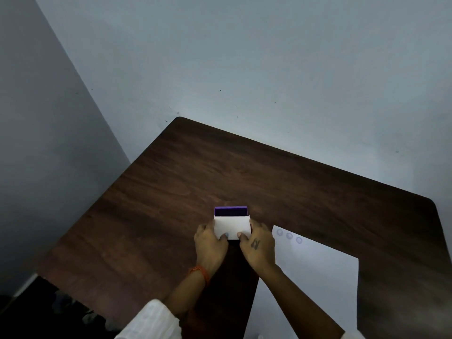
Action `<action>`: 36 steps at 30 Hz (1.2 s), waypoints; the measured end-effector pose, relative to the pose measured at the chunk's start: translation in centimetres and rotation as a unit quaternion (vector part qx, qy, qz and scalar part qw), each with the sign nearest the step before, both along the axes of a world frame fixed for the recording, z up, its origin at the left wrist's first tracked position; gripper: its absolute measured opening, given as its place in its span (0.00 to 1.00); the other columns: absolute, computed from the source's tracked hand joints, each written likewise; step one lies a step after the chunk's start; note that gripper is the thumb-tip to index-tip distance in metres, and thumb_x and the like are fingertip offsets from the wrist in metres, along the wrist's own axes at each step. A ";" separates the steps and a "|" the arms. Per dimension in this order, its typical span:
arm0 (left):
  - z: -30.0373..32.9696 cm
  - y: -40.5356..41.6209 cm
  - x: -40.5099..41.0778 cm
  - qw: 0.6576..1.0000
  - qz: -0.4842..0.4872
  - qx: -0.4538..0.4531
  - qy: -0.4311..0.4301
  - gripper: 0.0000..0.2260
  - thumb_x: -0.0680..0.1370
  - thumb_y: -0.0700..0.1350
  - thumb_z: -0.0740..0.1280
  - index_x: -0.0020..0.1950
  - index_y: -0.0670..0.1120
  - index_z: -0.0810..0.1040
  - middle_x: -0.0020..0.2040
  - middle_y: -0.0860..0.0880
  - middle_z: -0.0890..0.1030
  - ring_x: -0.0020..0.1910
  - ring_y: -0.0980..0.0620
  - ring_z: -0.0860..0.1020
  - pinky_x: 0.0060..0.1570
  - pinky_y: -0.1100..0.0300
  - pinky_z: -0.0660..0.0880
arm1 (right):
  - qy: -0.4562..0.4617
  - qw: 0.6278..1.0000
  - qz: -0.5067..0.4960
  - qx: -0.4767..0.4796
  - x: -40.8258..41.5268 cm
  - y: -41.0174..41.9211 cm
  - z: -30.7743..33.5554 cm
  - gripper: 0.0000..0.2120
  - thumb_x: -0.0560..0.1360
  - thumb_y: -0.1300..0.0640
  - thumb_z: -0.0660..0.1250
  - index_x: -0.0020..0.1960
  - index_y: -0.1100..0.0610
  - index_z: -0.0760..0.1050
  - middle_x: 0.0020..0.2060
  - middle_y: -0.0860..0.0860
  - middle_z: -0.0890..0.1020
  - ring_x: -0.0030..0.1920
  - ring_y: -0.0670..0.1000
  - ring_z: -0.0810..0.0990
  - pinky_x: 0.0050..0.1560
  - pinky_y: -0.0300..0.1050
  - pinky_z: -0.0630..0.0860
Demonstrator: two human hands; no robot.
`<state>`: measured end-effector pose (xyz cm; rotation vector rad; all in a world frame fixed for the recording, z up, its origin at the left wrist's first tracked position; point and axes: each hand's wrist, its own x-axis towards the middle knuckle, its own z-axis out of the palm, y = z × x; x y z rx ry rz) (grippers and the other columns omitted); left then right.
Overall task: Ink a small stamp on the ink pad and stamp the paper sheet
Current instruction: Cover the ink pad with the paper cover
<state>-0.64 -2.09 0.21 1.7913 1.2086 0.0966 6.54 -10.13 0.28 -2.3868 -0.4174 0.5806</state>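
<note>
The ink pad (pixel 231 212), a purple box with a dark inked surface, sits near the middle of the brown table (pixel 171 192). Its white lid (pixel 232 226) covers the near part of the pad, leaving the far strip exposed. My left hand (pixel 210 243) grips the lid's left edge and my right hand (pixel 258 243) grips its right edge, thumbs on the near side. The white paper sheet (pixel 315 272) lies to the right, partly under my right forearm, with three round bluish stamp marks (pixel 289 236) along its top-left edge. No stamp is visible.
The table stands in a room corner, with grey walls (pixel 220 69) behind and to the left. Dark floor and clutter (pixel 49 309) show past the table's near-left edge. An orange thread band circles my left wrist.
</note>
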 end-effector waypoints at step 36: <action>-1.2 2.2 0.3 0.999 0.033 0.018 -0.013 0.11 0.75 0.38 0.67 0.58 0.40 0.77 0.57 0.41 0.81 0.56 0.46 0.78 0.57 0.54 0.75 | -0.024 0.999 0.004 -0.022 2.3 0.4 -1.2 0.16 0.73 0.56 0.68 0.60 0.59 0.75 0.56 0.55 0.82 0.56 0.55 0.80 0.61 0.47 0.76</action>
